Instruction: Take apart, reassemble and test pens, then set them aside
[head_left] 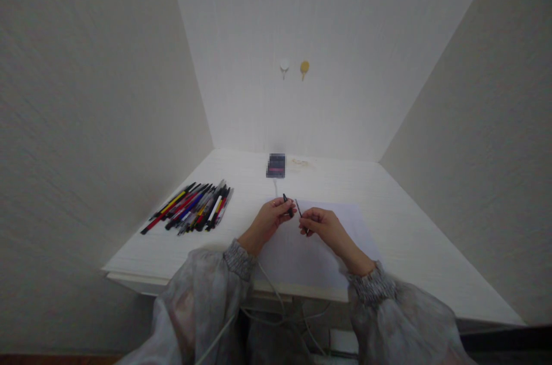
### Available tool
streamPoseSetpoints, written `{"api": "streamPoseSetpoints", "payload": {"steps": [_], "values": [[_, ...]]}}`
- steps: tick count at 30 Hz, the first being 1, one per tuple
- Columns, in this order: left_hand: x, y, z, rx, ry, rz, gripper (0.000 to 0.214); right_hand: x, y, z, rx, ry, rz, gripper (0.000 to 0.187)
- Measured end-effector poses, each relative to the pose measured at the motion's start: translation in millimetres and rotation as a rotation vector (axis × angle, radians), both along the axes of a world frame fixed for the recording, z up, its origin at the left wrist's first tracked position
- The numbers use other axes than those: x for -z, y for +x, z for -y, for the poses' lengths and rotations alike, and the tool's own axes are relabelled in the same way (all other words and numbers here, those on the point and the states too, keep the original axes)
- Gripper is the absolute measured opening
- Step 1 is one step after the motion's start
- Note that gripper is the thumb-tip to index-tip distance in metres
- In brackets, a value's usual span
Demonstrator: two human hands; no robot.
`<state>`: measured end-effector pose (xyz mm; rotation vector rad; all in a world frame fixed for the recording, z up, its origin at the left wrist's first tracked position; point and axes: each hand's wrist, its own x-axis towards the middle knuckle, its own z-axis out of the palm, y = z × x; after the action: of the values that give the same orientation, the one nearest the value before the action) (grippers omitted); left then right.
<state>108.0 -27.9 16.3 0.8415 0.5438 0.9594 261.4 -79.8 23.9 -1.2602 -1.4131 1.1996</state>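
work seems partway: left hand (pixel 272 219) pinches black part (pixel 285 198), right hand (pixel 322 223) pinches thin rod (pixel 298 207), apart; pens (pixel 196 208) lie piled.

This was a small desk nook, perhaps in a home or an office; the view did not settle which. A plain left wall (pixel 95 95), back wall (pixel 293 20) and right wall (pixel 487 123) boxed in a white desk (pixel 414 238). A sheet of paper (pixel 310 261) lay at its front edge, and a heap of pens (pixel 196 207) lay to the left. A white hook (pixel 284 64) and a yellow hook (pixel 305 66) were on the back wall, and cables (pixel 215 339) hung below the desk.
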Motion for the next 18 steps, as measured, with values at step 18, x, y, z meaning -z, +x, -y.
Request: {"api": "streamPoseSetpoints", "payload": {"steps": [18], "values": [[-1.9, -2.4, -5.2, -0.178, -0.087, 0.207, 0.01, -1.4, -4.2, 3.9, -0.1, -0.076, 0.061, 0.022]]}}
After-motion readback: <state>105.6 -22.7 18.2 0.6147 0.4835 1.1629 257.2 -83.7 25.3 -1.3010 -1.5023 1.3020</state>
